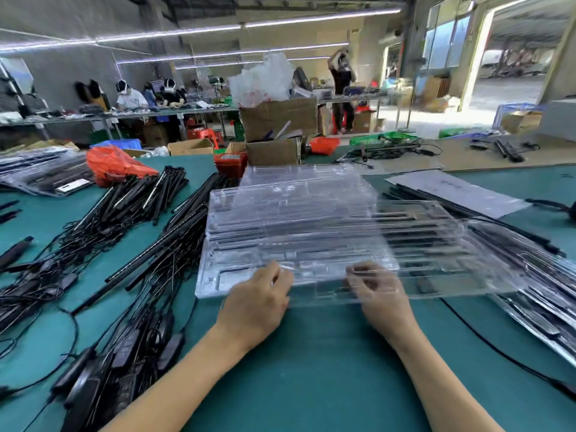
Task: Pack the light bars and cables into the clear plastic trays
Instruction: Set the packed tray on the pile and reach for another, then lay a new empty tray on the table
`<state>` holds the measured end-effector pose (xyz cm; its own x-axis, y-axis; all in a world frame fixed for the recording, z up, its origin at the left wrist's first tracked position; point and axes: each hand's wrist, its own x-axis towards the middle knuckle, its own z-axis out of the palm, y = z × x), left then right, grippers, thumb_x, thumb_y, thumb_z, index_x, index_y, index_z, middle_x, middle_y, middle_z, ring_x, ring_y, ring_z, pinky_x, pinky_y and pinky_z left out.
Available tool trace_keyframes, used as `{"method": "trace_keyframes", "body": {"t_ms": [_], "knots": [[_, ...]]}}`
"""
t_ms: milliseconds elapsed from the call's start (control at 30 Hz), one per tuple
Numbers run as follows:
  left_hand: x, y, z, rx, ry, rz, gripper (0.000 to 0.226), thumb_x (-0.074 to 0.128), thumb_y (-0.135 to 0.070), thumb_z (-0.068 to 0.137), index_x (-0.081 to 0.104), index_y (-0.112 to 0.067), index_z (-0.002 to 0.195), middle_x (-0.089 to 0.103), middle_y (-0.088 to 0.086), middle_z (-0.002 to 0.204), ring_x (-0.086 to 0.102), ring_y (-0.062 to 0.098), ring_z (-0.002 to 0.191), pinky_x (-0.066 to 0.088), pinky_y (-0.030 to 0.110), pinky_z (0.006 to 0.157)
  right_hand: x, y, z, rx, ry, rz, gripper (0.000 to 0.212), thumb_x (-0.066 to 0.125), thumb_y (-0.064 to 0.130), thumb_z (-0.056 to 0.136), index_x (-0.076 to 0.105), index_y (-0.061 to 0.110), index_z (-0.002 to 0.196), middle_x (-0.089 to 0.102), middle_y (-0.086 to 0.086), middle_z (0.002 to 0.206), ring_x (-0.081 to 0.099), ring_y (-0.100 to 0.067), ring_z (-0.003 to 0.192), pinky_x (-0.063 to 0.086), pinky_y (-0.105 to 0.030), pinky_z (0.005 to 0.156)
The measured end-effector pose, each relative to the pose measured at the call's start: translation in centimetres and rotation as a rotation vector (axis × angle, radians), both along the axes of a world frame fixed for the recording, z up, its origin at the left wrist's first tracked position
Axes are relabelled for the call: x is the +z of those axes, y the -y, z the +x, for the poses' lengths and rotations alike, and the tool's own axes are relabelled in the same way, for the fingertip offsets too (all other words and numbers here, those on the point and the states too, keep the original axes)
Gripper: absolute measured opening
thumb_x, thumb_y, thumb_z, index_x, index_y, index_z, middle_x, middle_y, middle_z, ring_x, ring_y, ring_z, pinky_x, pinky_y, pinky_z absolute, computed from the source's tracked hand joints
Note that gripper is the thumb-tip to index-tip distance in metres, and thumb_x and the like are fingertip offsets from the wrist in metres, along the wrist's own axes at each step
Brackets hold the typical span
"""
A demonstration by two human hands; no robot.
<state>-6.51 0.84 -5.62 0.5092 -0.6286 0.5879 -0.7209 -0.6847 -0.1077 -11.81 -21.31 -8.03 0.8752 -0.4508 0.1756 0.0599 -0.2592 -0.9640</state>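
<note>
A stack of clear plastic trays (293, 226) lies on the green table in front of me. My left hand (260, 302) grips the near edge of the stack, fingers curled over it. My right hand (378, 291) pinches the near edge of a single clear tray (442, 263) that sits tilted and shifted to the right of the stack. Black light bars (162, 194) lie piled at the left, with tangled black cables and controllers (118, 347) below them. Packed trays (536, 294) with black bars inside lie at the right.
An orange plastic bag (115, 165) and cardboard boxes (277, 126) stand at the table's far side. A grey sheet (452, 190) lies at the right rear, with a black cable (486, 341) crossing the table. Other people work at benches in the background.
</note>
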Motion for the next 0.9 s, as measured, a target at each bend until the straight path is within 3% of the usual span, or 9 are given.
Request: {"method": "trace_keyframes", "body": {"t_ms": [100,233,333,400,467,567,733,833,900], "knots": [[0.7,-0.3,1.5,0.139,-0.028,0.024,0.041,0.087,-0.006,0.055,0.070,-0.010,0.092,0.064,0.008,0.091,0.062,0.028,0.072,0.051,0.037,0.051,0.4,-0.5,-0.2,-0.014,0.056,-0.022,0.015,0.070,0.007,0.091,0.070,0.023,0.091,0.072,0.014,0.077,0.068,0.002,0.076,0.050,-0.012,0.073],[0.4,-0.5,3.6,0.254,-0.162,0.078,0.032,0.067,-0.020,0.087,0.063,-0.014,0.118,0.055,0.010,0.128,0.055,0.035,0.111,0.050,0.045,0.079,0.4,-0.8,-0.3,0.107,0.035,-0.124,0.041,0.069,0.014,0.093,0.060,0.028,0.131,0.072,0.016,0.098,0.066,0.001,0.098,0.048,-0.021,0.094],[0.0,-0.4,4.8,0.265,-0.168,0.069,0.029,0.064,-0.019,0.088,0.062,-0.013,0.116,0.057,0.009,0.123,0.058,0.034,0.105,0.047,0.042,0.077,0.5,-0.4,-0.3,0.121,-0.001,-0.159,0.063,0.070,0.027,0.092,0.043,0.042,0.146,0.061,0.039,0.111,0.053,0.016,0.112,0.042,-0.025,0.104],[-0.1,-0.1,5.5,0.273,-0.134,0.041,0.029,0.066,-0.026,0.089,0.063,-0.015,0.115,0.058,0.008,0.119,0.057,0.033,0.104,0.048,0.044,0.078,0.6,-0.3,-0.5,0.173,-0.012,-0.161,0.081,0.078,0.031,0.085,0.032,0.051,0.149,0.057,0.028,0.129,0.051,0.005,0.125,0.042,-0.028,0.107],[-0.1,0.2,6.3,0.280,-0.095,-0.013,0.033,0.070,-0.034,0.088,0.064,-0.017,0.115,0.057,0.009,0.121,0.053,0.033,0.109,0.048,0.046,0.081,0.6,-0.5,-0.7,0.244,-0.014,-0.107,0.108,0.089,0.037,0.069,0.020,0.058,0.150,0.048,0.025,0.142,0.045,0.004,0.132,0.040,-0.018,0.103],[0.1,0.4,7.6,0.367,-0.146,-0.126,0.061,0.071,-0.056,0.081,0.047,-0.023,0.127,0.041,0.010,0.137,0.038,0.035,0.125,0.043,0.054,0.096,1.0,-0.9,-1.0,0.254,0.066,0.006,0.142,0.101,0.038,0.044,0.011,0.053,0.152,0.034,0.019,0.154,0.039,-0.001,0.137,0.035,-0.016,0.107],[0.5,0.0,9.6,0.560,-0.259,-0.297,0.100,0.053,-0.085,0.072,0.027,-0.019,0.143,0.034,0.016,0.143,0.036,0.039,0.130,0.034,0.058,0.104,1.2,-0.9,-1.4,0.158,0.200,0.073,0.127,0.089,0.056,0.042,0.023,0.048,0.151,0.037,0.020,0.153,0.049,0.002,0.130,0.045,-0.019,0.101],[1.2,0.0,10.3,0.607,-0.261,-0.248,0.106,0.032,-0.094,0.065,0.033,-0.019,0.139,0.038,0.014,0.143,0.033,0.035,0.134,0.026,0.058,0.110,1.2,-0.3,-1.5,0.142,0.266,0.140,0.102,0.080,0.070,0.054,0.051,0.015,0.134,0.045,0.039,0.139,0.048,0.011,0.128,0.046,-0.009,0.090],[1.9,0.4,10.5,0.628,-0.266,-0.194,0.109,0.021,-0.098,0.059,0.038,-0.022,0.135,0.039,0.012,0.143,0.034,0.034,0.133,0.025,0.057,0.110,0.9,-0.1,-1.4,0.110,0.302,0.164,0.082,0.071,0.068,0.067,0.060,0.008,0.122,0.048,0.031,0.142,0.051,-0.002,0.130,0.047,-0.029,0.104]]}}
